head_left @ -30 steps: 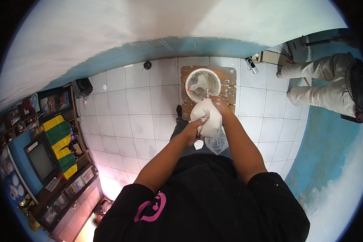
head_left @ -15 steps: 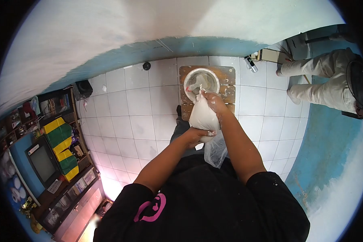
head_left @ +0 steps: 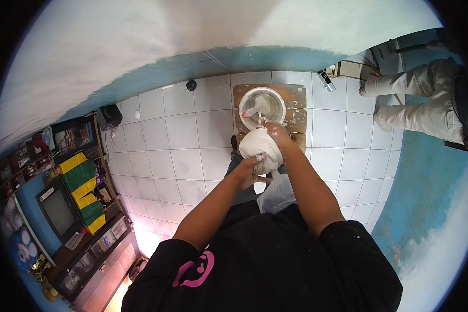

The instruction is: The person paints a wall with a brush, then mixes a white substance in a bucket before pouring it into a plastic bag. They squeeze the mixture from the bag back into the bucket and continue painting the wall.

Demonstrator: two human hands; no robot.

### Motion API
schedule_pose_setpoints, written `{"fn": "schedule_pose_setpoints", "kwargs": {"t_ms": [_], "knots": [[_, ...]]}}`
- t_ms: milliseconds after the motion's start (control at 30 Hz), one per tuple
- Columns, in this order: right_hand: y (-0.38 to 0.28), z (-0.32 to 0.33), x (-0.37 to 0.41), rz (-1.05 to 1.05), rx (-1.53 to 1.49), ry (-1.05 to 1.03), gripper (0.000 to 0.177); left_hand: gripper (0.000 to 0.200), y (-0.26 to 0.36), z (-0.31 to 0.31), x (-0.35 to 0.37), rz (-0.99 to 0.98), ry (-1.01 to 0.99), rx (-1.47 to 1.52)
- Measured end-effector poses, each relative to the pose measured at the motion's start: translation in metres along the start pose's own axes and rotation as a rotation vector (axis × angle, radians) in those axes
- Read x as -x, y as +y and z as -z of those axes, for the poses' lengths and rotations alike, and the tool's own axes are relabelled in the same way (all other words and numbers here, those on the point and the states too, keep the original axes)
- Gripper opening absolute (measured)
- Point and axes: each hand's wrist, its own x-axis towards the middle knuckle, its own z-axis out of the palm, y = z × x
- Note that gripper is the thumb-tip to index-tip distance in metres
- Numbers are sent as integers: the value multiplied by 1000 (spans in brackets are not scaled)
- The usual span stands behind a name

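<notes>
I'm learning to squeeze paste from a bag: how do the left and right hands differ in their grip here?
The left hand clamps the bag at its near end, where the full white bulge meets loose clear plastic; the right hand holds the far end, by the tip over the bowl. The left hand sits nearer the body, the right hand close to the bowl's rim. Both are shut on the same bag.
</notes>
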Motion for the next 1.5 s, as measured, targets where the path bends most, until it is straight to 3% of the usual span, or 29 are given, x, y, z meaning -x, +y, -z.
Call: {"fn": "schedule_pose_setpoints", "kwargs": {"t_ms": [67, 200, 267, 333, 567, 767, 867, 933, 1000, 1033, 1067, 1167, 1267, 1500], "knots": [[-63, -29, 33, -394, -437, 33, 31, 63, 7, 4, 0, 30, -178, 201], [-67, -39, 37, -342, -448, -15, 32, 72, -2, 9, -10, -91, -75, 157], [-57, -37, 27, -296, -338, 5, 38, 53, -5, 3, -14, -134, 32, 107], [-73, -39, 31, -310, -358, 19, 29, 43, -9, 3, -17, -199, 72, -11], [-54, -23, 17, -236, -462, 8, 17, 37, -7, -2, -7, -53, 84, 27], [-51, -19, 19, -338, -481, 57, 15, 40, -5, 7, -7, -11, 76, 177], [-20, -12, 5, -17, -8, 51, 16, 40, 5, 2, -5, -23, 50, 162], [41, 4, -27, 202, 191, 43, 16, 40, 9, 4, -5, 9, 10, 124], [41, 2, -28, 178, 134, 62, 16, 38, 10, 15, -8, 79, -22, 98], [1, -14, -6, 43, 3, 89, 16, 38, 10, 18, -10, 115, -40, 85], [-30, -25, 11, -91, -127, 116, 16, 36, 9, 14, -10, 108, 25, 75], [-50, -32, 22, -220, -182, 89, 16, 32, 6, 3, -10, 97, 147, 45], [-33, -32, 12, -141, -56, 176, 16, 29, 5, 1, -9, 107, 135, -31], [-39, -14, 12, -134, -141, 173, 16, 27, 14, -9, -1, 135, 120, -136]]}}
